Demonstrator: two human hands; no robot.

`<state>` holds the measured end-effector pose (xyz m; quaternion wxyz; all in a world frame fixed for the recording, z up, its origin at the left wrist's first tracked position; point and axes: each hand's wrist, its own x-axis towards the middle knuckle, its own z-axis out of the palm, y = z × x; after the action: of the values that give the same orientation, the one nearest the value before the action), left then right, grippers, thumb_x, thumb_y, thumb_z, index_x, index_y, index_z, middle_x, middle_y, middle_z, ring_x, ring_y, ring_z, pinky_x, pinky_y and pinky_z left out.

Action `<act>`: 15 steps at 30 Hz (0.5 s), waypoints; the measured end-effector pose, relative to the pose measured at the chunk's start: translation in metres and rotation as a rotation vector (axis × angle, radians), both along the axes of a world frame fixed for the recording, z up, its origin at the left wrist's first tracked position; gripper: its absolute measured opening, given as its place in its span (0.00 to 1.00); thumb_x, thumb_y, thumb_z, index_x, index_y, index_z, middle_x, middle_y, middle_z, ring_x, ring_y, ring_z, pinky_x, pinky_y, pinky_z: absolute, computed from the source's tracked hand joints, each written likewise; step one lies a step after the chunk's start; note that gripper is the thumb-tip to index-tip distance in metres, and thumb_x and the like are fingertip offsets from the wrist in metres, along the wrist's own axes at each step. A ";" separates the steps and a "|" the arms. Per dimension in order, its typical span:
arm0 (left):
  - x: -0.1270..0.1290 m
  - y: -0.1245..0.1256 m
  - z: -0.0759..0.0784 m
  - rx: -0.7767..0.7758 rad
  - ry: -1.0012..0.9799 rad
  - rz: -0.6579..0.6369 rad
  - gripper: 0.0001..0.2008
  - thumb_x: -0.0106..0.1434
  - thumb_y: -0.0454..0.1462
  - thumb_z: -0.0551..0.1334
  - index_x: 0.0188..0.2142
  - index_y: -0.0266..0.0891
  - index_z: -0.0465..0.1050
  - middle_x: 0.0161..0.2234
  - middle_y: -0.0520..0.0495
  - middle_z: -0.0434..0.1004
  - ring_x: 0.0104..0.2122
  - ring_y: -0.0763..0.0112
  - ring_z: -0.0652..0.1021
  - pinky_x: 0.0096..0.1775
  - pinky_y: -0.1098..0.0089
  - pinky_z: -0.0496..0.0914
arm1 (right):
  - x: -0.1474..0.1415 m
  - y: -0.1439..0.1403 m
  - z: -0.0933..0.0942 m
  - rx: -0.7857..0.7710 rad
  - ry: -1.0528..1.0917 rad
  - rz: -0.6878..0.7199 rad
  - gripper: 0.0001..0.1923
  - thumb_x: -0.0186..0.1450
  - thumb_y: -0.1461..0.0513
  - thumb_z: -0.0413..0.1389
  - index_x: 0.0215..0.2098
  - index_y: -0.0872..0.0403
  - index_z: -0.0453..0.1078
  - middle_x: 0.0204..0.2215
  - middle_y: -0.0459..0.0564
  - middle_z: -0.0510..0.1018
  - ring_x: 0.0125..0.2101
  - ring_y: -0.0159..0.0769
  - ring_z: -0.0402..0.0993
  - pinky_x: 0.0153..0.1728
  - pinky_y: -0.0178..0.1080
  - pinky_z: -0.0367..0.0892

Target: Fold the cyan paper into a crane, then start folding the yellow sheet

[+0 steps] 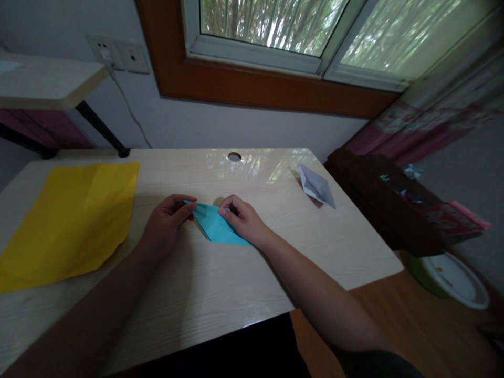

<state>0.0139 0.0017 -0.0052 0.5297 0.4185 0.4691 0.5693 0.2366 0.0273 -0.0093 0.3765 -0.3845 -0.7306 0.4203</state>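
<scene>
A folded sheet of turquoise paper (220,229) is held between my hands just over the middle of the desk. My left hand (168,220) pinches its upper left corner between thumb and fingers. With thumb on top and fingers curled, my right hand (244,218) grips the paper's upper right edge, and its palm hides part of that side. Folded layers show along the paper's lower left edge. To the right on the desk lies a folded white paper boat (317,186).
A large yellow paper sheet (86,215) covers the desk's left part. The pale wooden desk (244,283) has a round cable hole (234,157) near its back edge. A raised shelf (47,79) stands at the back left. Beyond the right edge are a dark cabinet (378,210) and a round white lid (457,278).
</scene>
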 end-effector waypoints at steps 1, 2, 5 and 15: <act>0.000 0.000 0.001 -0.004 -0.002 0.005 0.13 0.53 0.42 0.75 0.36 0.41 0.80 0.31 0.51 0.78 0.31 0.72 0.76 0.36 0.70 0.73 | 0.000 0.000 0.000 0.004 0.002 0.002 0.10 0.70 0.54 0.56 0.38 0.52 0.68 0.33 0.46 0.74 0.32 0.33 0.68 0.35 0.37 0.62; 0.000 0.000 0.001 -0.008 0.003 0.012 0.13 0.53 0.42 0.75 0.36 0.40 0.80 0.32 0.51 0.78 0.31 0.72 0.76 0.36 0.70 0.73 | 0.000 0.000 0.000 0.008 0.003 0.003 0.10 0.70 0.54 0.56 0.38 0.52 0.68 0.33 0.46 0.75 0.32 0.33 0.68 0.36 0.37 0.63; 0.000 0.000 0.002 -0.011 0.017 0.031 0.13 0.53 0.43 0.75 0.35 0.40 0.80 0.33 0.50 0.79 0.32 0.71 0.77 0.37 0.69 0.73 | 0.000 0.000 0.000 0.017 0.000 0.007 0.10 0.71 0.54 0.56 0.39 0.52 0.68 0.34 0.46 0.75 0.33 0.34 0.68 0.36 0.37 0.63; -0.005 0.003 -0.006 0.001 0.110 0.089 0.14 0.55 0.47 0.74 0.35 0.40 0.82 0.32 0.48 0.81 0.32 0.68 0.79 0.38 0.67 0.75 | -0.001 -0.001 -0.001 -0.019 0.060 0.005 0.10 0.69 0.54 0.59 0.43 0.51 0.68 0.36 0.47 0.75 0.36 0.35 0.71 0.38 0.38 0.66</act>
<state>0.0092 0.0046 -0.0115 0.4771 0.4283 0.5154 0.5685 0.2357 0.0266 -0.0101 0.3934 -0.3734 -0.7159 0.4397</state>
